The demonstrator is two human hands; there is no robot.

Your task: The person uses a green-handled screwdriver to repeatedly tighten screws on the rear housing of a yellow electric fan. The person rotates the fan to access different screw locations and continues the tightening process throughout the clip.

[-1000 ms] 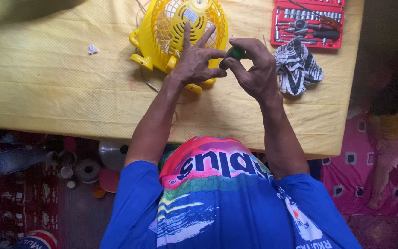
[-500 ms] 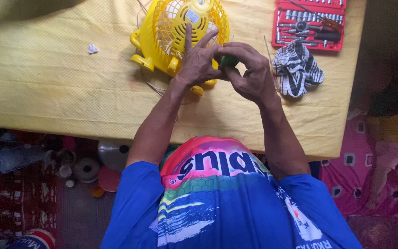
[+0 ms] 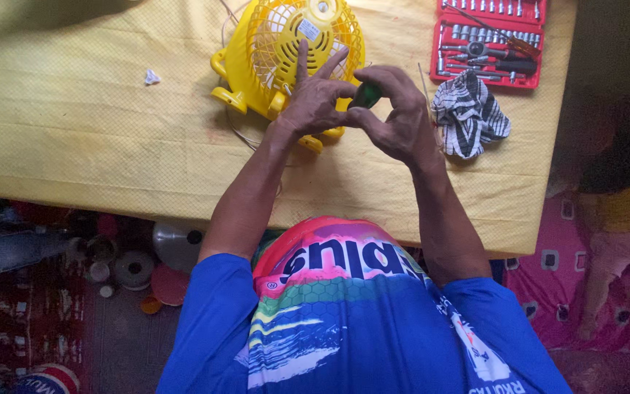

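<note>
Yellow table (image 3: 74, 146), both hands over yellow fan (image 3: 286, 44): right hand (image 3: 391, 117) gripping green handle (image 3: 366, 95), left hand (image 3: 315, 102) seemingly half-spread.

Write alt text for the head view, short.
A person's two hands meet over a yellow fan on a yellow table; the right hand holds a green-handled tool, the left hand beside it. A red socket set and striped cloth lie to the right.

Daylight soft and even on yellow tablecloth (image 3: 74, 146); floor (image 3: 111, 343) below dim; dark shadow at top-left corner; slight overall softness.
</note>
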